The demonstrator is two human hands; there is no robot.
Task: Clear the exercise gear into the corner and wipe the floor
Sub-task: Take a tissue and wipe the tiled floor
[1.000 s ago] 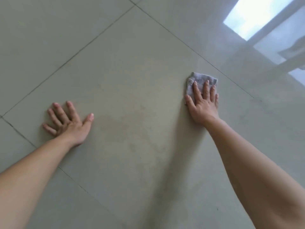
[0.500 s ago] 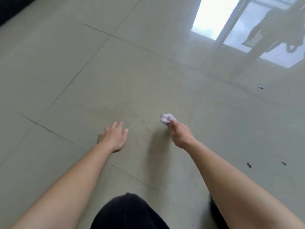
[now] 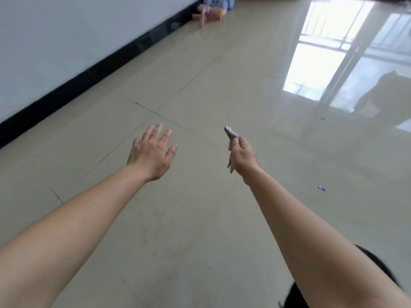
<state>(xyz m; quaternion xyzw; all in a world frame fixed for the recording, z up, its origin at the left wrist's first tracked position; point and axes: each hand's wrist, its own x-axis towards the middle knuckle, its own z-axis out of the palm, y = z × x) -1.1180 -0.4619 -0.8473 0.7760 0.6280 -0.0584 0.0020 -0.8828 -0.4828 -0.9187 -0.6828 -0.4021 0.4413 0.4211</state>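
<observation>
My right hand [image 3: 242, 158] is raised off the floor and pinches a small crumpled grey wipe [image 3: 230, 132] between thumb and fingers. My left hand [image 3: 152, 152] hovers beside it, palm down, fingers spread, holding nothing. Both are well above the glossy beige tiled floor [image 3: 200, 218]. Far away, at the base of the wall, lies the exercise gear [image 3: 211, 10]: pink and blue pieces bunched together.
A white wall with a black skirting board [image 3: 89, 78] runs along the left. Bright window reflections [image 3: 315, 58] lie on the floor at right. A small scrap [image 3: 321, 187] and a dark speck [image 3: 321, 118] lie on the tiles to the right. Dark clothing shows at the bottom right.
Both hands have lifted off the floor. The wipe, first pressed flat under my right palm, is now bunched in the fingers. The view has risen and tilted toward the wall and far gear.
</observation>
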